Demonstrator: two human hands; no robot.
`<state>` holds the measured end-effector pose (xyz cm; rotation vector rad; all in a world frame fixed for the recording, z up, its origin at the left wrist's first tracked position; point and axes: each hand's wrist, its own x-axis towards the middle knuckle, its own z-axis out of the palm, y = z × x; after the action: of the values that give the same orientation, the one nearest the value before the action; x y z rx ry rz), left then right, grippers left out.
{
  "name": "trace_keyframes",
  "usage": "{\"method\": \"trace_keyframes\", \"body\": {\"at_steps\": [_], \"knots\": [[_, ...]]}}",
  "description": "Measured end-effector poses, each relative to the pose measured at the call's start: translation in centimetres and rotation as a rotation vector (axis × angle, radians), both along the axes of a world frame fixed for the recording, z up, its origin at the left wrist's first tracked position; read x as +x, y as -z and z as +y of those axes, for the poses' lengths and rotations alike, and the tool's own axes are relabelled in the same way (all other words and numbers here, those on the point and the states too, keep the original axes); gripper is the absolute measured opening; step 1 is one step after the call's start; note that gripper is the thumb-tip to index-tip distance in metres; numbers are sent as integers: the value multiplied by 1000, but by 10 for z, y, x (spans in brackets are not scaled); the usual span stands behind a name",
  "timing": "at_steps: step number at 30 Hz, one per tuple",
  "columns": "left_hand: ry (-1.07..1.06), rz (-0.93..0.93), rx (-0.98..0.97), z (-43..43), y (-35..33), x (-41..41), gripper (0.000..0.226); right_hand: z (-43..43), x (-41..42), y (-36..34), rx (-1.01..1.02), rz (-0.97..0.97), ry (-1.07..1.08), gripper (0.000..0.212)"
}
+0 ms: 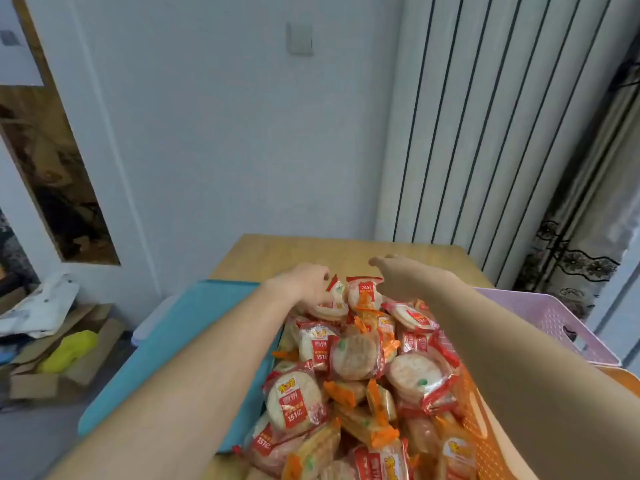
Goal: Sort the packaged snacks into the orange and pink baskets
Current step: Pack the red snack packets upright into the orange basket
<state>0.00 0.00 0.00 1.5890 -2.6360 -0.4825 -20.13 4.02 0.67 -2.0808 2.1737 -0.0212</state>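
A heap of packaged snacks (356, 358) fills the middle: round rice crackers in red-and-white wrappers and smaller orange-wrapped ones. My left hand (304, 284) reaches to the heap's far end, where its curled fingers hold a red-and-white packet (335, 289). My right hand (398, 275) arches over the far end just right of another red-and-white packet (365, 292); its fingers are hidden behind the hand. The pink basket (554, 317) stands at the right. The orange basket (481, 427) shows at the lower right, mostly covered by my right forearm.
A flat teal-blue tray or lid (180, 341) lies left of the heap on the wooden table (294, 251). Beyond the table are a white wall and a ribbed radiator (485, 133). Cardboard and clutter (59, 355) lie on the floor at the left.
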Motion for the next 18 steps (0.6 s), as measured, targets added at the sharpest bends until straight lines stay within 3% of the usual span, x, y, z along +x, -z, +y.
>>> {"method": "trace_keyframes", "body": {"at_steps": [4,7,10,14,18], "knots": [[10,65,168,-10,21,-4,46,-19,2,13,24,50,13,87],[-2,79,212,-27,29,-3,92,-38,4,22,55,53,3,90],[25,-8,162,-43,26,5,103,-54,7,32,49,75,-22,78],[-9,135,200,-67,22,23,51,-71,4,29,56,116,-61,40],[-148,455,261,-83,33,43,27,-84,-1,17,10,-168,25,28]]}}
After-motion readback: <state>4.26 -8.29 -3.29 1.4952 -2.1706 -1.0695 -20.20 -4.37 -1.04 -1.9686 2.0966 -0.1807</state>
